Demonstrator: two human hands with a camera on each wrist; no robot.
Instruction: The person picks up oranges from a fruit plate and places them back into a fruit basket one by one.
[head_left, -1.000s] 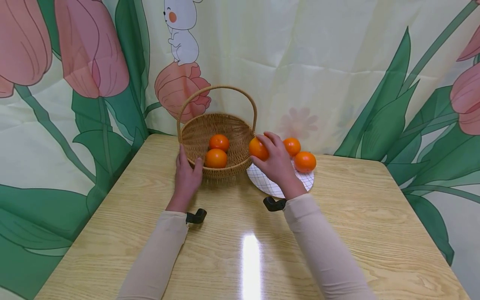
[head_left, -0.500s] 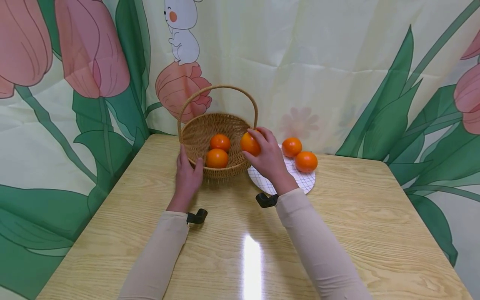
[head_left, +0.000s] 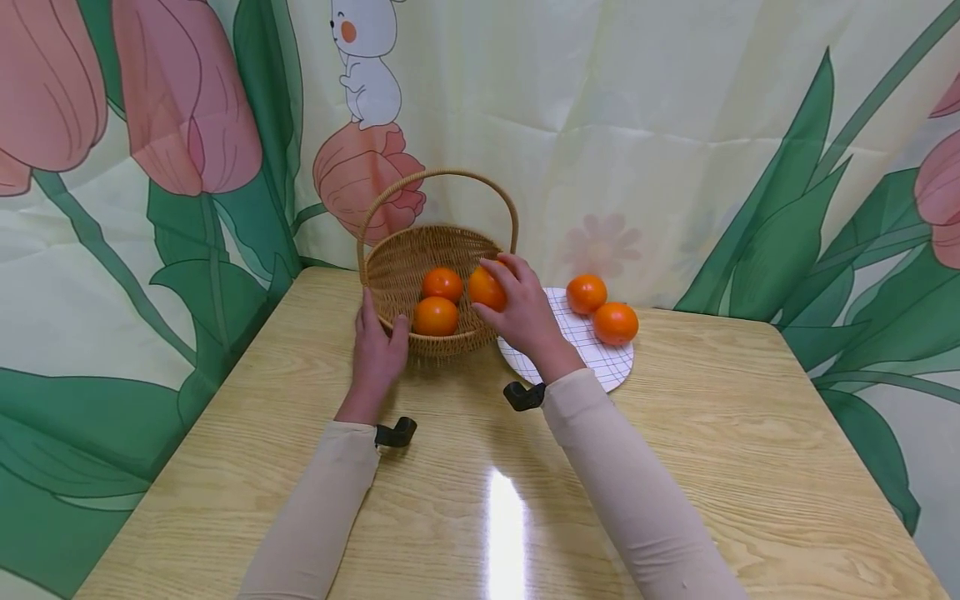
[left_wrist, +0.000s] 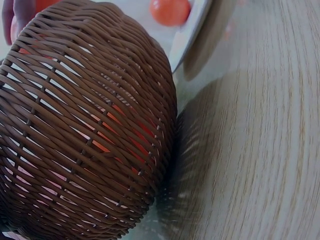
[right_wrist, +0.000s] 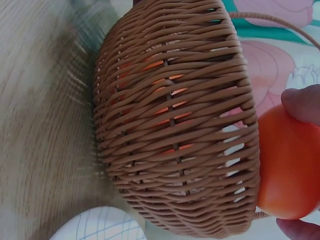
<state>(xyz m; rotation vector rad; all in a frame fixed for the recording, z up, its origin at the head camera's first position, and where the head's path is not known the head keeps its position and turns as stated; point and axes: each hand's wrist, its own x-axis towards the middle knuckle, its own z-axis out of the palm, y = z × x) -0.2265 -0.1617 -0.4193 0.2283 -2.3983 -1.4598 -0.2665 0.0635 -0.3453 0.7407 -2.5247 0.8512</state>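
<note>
A brown wicker basket (head_left: 472, 340) with a tall arched handle stands at the back of the table. My left hand (head_left: 381, 354) grips its front left rim, thumb at the rim's edge. Two round, smooth orange fruits lie inside, one fruit (head_left: 442, 284) behind the other (head_left: 436, 317). In my right hand (head_left: 525, 312) is a third round orange fruit (head_left: 486, 288), held by thumb and fingers over the basket's right side. From the right wrist, this held fruit (right_wrist: 289, 162) shows at the basket's opening, partly past the rim. Woven strands hide much of the basket's inside in both wrist views.
Right of the basket lies a white plate (head_left: 588, 354) with a blue grid pattern. Two more orange fruits sit on it, one fruit (head_left: 587, 294) near the back and another (head_left: 616, 323) at the right edge. A printed curtain (head_left: 675, 167) hangs behind the wooden table (head_left: 450, 483).
My right hand has carried its fruit leftward, from the basket's right rim to over its inside. My left hand keeps its hold on the rim, and the other fruits stay put.
</note>
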